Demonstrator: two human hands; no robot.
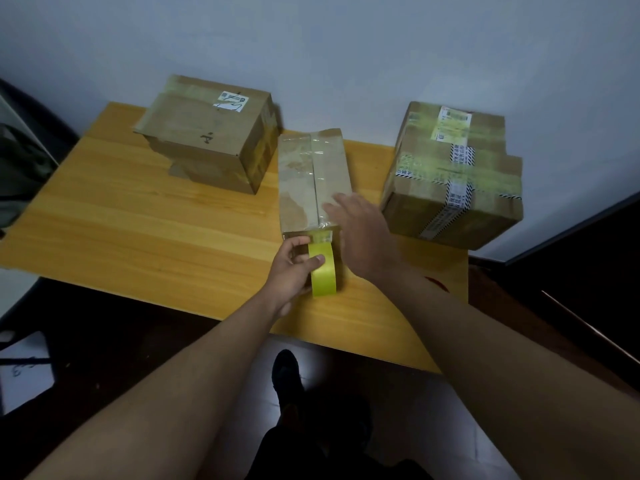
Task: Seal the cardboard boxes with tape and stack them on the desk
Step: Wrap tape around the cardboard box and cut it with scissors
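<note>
**Tape roll at the near end of the narrow box**

A narrow cardboard box (313,181) lay lengthwise in the middle of the wooden desk (145,223), clear tape running along its top seam. At the box's near end the left hand (292,268) gripped a roll of yellow-green tape (322,268), fingers and thumb curled round it, with the roll upright against the box's end face. The right hand (360,233) lay flat on the near right part of the box top, fingers straight and spread, pressing the lid.

Left of the narrow box and just beside its far corner stood a stack of two brown boxes (207,133), the upper one carrying a small white label. Right of the narrow box, and apart from it, stood another taped stack (453,174), bound with yellow-green bands and a black-and-white printed strip. Neither stack blocked the hands.

The desk stood against a plain pale wall (311,46). Below the desk's near edge the floor was dark, and a dark shoe (287,379) showed there. A sheet of white paper (24,372) lay on the floor to the far left of the box.
</note>
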